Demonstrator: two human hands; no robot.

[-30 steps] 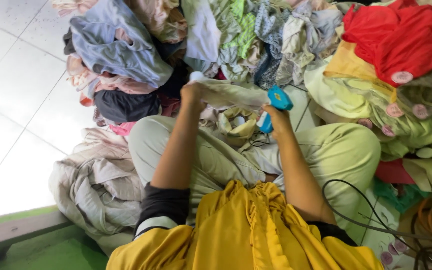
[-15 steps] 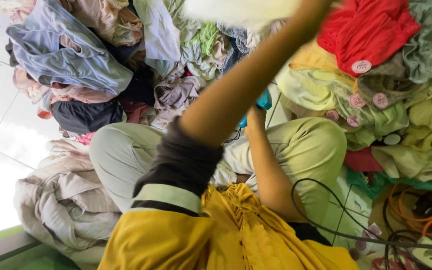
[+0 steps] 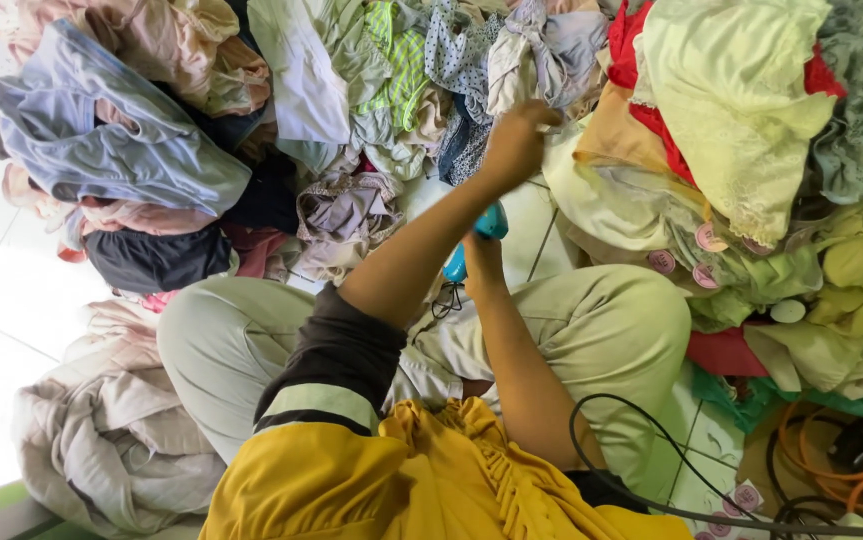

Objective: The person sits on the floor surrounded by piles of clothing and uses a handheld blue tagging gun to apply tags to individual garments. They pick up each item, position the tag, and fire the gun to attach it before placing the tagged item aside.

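I sit cross-legged on a tiled floor among heaps of clothes. My left hand [image 3: 516,145], on a black-sleeved arm, is raised over the gap between the piles. Its fingers are curled, with nothing visible in them, right beside the edge of the right-hand pile. A pale yellow-green lace-trimmed garment [image 3: 731,100] lies on top of that pile. My right hand [image 3: 479,262] is low between my knees and grips a small blue hand tool [image 3: 476,238]. A yellow garment [image 3: 431,480] lies bunched in my lap.
A pile of mixed clothes [image 3: 151,160] fills the upper left, and a beige heap [image 3: 101,440] lies at my left knee. Round pink tags [image 3: 706,238] show on garments to the right. A black cable [image 3: 641,420] and orange cord [image 3: 831,450] lie at lower right.
My left arm, lifted high with a pale garment half a second ago, has come down. That garment now lies on the right pile. My right hand has kept the blue tool low.
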